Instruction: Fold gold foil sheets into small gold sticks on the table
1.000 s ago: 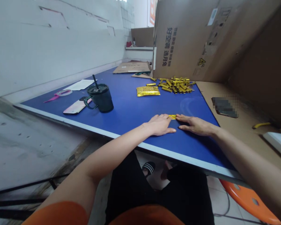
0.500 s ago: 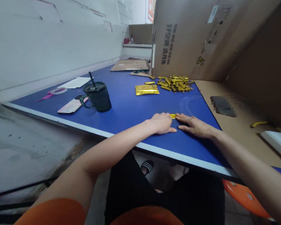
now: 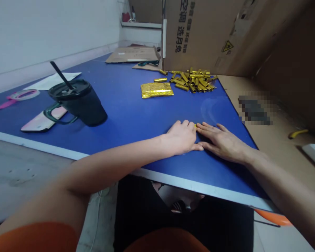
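Between my two hands, on the blue tabletop (image 3: 136, 129), shows a tiny bit of a gold foil piece (image 3: 195, 126); most of it is hidden by fingers. My left hand (image 3: 182, 138) bends its fingers down over the foil, thumb stretched out to the right. Lying almost flat, my right hand (image 3: 222, 141) has its fingers extended, their tips touching the foil's right end. Both thumb tips meet on the table. Farther back lies a flat stack of gold foil sheets (image 3: 157, 90), with a heap of small gold foil tubes (image 3: 195, 81) behind it to the right.
To the left stand a dark lidded mug (image 3: 80, 103) with a straw, a phone (image 3: 43, 119), a tape roll (image 3: 25, 94) and white paper (image 3: 51, 81). A large cardboard box (image 3: 199, 38) rises at the back. Flat cardboard (image 3: 241, 101) covers the right side.
My hands have drawn together, thumbs now touching, and less of the gold foil piece shows between them. The view has tilted down and shifted closer.
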Available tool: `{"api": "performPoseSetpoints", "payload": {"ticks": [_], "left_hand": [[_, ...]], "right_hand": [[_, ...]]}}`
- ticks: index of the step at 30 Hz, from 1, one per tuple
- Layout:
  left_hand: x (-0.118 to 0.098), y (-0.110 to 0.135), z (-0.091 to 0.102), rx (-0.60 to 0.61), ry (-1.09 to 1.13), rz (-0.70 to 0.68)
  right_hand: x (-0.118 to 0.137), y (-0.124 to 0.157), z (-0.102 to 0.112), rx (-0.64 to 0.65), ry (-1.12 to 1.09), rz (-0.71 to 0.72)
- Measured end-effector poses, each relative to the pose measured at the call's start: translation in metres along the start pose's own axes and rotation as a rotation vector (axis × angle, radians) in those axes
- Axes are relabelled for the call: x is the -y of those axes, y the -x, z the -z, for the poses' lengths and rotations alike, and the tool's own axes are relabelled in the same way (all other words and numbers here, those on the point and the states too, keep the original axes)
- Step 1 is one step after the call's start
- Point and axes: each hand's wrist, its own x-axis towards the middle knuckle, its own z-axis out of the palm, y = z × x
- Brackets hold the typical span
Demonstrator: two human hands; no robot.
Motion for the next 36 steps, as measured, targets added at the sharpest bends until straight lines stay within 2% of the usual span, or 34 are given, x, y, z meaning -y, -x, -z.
{"api": "performPoseSetpoints", "payload": {"ticks": [3,11,18,22,28,36], "left_hand": [[0.0,0.0,-0.002,-0.025,0.009,0.007],[0.001,0.003,0.002,0.028,0.014,-0.008],[0.002,0.006,-0.002,-0.012,0.013,-0.011],[0.001,0.011,0.0,0.025,0.017,0.005],[0.001,0.018,0.007,0.149,0.022,0.025],[0.006,0.016,0.001,0.148,0.083,0.054]], "right_hand": [[0.003,0.0,-0.001,-0.01,-0.03,0.003],[0.001,-0.001,0.0,0.024,-0.043,0.009],[0.005,0.0,-0.001,0.022,-0.011,-0.011],[0.004,0.0,-0.001,0.01,0.021,-0.002],[0.002,0.002,0.0,-0.002,0.075,-0.041],[0.006,-0.001,-0.006,-0.072,0.065,-0.023]]}}
